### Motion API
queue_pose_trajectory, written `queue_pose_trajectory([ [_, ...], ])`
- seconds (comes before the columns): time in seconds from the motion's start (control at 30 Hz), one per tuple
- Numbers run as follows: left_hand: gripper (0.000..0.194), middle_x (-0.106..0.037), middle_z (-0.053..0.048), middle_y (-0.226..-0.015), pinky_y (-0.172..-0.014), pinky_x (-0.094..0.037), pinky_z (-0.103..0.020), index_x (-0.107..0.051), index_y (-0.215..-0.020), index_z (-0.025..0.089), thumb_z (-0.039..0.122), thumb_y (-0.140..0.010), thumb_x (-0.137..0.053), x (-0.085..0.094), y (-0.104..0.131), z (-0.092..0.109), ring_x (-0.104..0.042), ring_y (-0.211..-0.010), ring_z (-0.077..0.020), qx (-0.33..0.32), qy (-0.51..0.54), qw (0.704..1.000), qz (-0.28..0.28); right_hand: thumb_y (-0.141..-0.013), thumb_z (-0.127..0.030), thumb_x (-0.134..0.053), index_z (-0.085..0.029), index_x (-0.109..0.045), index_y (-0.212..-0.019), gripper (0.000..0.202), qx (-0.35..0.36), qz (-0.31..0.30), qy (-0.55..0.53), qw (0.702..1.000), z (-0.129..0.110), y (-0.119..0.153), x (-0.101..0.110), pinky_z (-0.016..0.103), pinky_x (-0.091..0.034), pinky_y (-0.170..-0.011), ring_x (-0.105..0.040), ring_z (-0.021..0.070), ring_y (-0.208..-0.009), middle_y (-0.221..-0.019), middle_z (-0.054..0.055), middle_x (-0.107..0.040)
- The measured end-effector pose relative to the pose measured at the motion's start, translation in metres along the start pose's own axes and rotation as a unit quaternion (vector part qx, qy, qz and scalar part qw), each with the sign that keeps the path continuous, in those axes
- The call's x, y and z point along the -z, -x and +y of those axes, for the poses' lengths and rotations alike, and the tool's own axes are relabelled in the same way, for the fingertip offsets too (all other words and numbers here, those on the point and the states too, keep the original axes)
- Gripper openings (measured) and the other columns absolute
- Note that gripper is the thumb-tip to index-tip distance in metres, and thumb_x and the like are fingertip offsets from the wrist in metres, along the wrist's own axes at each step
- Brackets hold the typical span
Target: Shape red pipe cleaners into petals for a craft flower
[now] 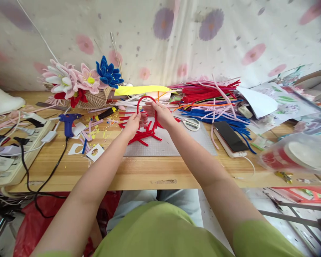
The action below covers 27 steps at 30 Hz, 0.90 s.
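Note:
A red pipe cleaner (146,97) is bent into an upside-down U between my two hands. My left hand (135,123) pinches one leg of it. My right hand (160,113) is closed round the other leg, its fingers reaching inward under the arch. Below them, several short red pipe cleaner pieces (142,137) lie crossed on a grey cutting mat (168,146). Scissors with pale handles (191,124) rest on the mat, to the right of my right hand.
Bundles of red (208,92) and blue pipe cleaners (224,119) lie at the back right, behind a phone (230,136). Leftward are a blue glue gun (67,123), a power strip (34,142) and pipe cleaner flowers (89,79). A red-and-white cup (294,155) stands far right.

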<state>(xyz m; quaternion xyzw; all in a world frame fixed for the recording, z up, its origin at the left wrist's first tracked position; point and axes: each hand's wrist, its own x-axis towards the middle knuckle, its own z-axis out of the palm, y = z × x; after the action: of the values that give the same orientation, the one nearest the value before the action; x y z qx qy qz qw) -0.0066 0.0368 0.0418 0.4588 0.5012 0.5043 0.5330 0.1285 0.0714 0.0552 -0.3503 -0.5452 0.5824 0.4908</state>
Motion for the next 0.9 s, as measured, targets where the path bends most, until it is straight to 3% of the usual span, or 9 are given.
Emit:
queue_pose_trajectory([
  [0.13, 0.017, -0.062, -0.002, -0.073, -0.068, -0.054, -0.031, -0.052, -0.079, 0.015, 0.023, -0.09, -0.042, -0.01, 0.02, 0.003, -0.063, -0.065, -0.0124, 0.092, 0.13, 0.986, -0.045, -0.092, -0.042, -0.036, -0.021, -0.057, -0.111, 0.035, -0.029, 0.009, -0.03, 0.999, 0.005, 0.013, -0.021, 0.034, -0.046, -0.093, -0.06, 0.016, -0.107, -0.109, 0.007, -0.066],
  [0.3, 0.009, -0.064, -0.001, -0.072, -0.066, -0.054, -0.029, -0.055, -0.091, 0.017, 0.024, -0.086, -0.053, -0.011, 0.033, 0.001, -0.064, -0.064, -0.0116, 0.118, 0.175, 0.977, -0.041, -0.091, -0.037, -0.04, -0.025, -0.058, -0.116, 0.033, -0.041, 0.001, 0.064, 0.997, 0.004, 0.025, -0.036, 0.029, -0.047, -0.091, -0.054, 0.0147, -0.113, -0.119, 0.001, -0.061],
  [0.37, 0.012, -0.063, 0.0, -0.07, -0.065, -0.054, -0.028, -0.054, -0.096, 0.018, 0.024, -0.085, -0.054, -0.011, 0.035, -0.001, -0.063, -0.062, -0.0112, 0.118, 0.183, 0.975, -0.035, -0.088, -0.037, -0.047, -0.025, -0.06, -0.114, 0.032, -0.057, -0.009, 0.083, 0.995, 0.004, 0.027, -0.038, 0.027, -0.05, -0.084, -0.059, 0.0144, -0.101, -0.112, 0.001, -0.063],
  [0.43, 0.01, -0.061, 0.001, -0.067, -0.065, -0.053, -0.027, -0.054, -0.095, 0.018, 0.022, -0.086, -0.052, -0.009, 0.037, -0.001, -0.062, -0.061, -0.0105, 0.119, 0.185, 0.975, -0.024, -0.085, -0.04, -0.051, -0.025, -0.059, -0.115, 0.034, -0.089, -0.022, 0.073, 0.993, 0.005, 0.03, -0.04, 0.024, -0.052, -0.067, -0.061, 0.0118, -0.078, -0.1, 0.001, -0.065],
  [0.57, 0.012, -0.055, 0.002, -0.059, -0.063, -0.052, -0.025, -0.052, -0.087, 0.017, 0.017, -0.091, -0.041, -0.004, 0.042, 0.001, -0.058, -0.056, -0.009, 0.134, 0.177, 0.975, -0.024, -0.088, -0.04, -0.046, -0.025, -0.053, -0.123, 0.039, -0.116, -0.053, 0.03, 0.991, 0.005, 0.034, -0.04, 0.018, -0.035, -0.037, -0.043, 0.0046, -0.043, -0.087, 0.001, -0.065],
  [0.67, 0.012, -0.051, 0.003, -0.058, -0.059, -0.051, -0.023, -0.05, -0.085, 0.017, 0.017, -0.091, -0.04, -0.003, 0.045, 0.0, -0.054, -0.052, -0.0082, 0.131, 0.183, 0.973, -0.045, -0.089, -0.041, -0.042, -0.024, -0.049, -0.127, 0.042, -0.102, -0.062, -0.001, 0.993, 0.006, 0.035, -0.038, 0.018, -0.03, -0.033, -0.038, 0.0033, -0.037, -0.089, 0.002, -0.067],
  [0.9, 0.01, -0.045, 0.004, -0.055, -0.047, -0.041, -0.017, -0.047, -0.084, 0.019, 0.017, -0.091, -0.039, -0.008, 0.043, -0.006, -0.045, -0.045, -0.0066, 0.129, 0.195, 0.97, -0.073, -0.088, -0.045, -0.044, -0.026, -0.045, -0.131, 0.047, -0.11, -0.07, -0.027, 0.991, 0.012, 0.037, -0.032, 0.019, -0.035, -0.034, -0.042, 0.0039, -0.037, -0.096, 0.003, -0.068],
])
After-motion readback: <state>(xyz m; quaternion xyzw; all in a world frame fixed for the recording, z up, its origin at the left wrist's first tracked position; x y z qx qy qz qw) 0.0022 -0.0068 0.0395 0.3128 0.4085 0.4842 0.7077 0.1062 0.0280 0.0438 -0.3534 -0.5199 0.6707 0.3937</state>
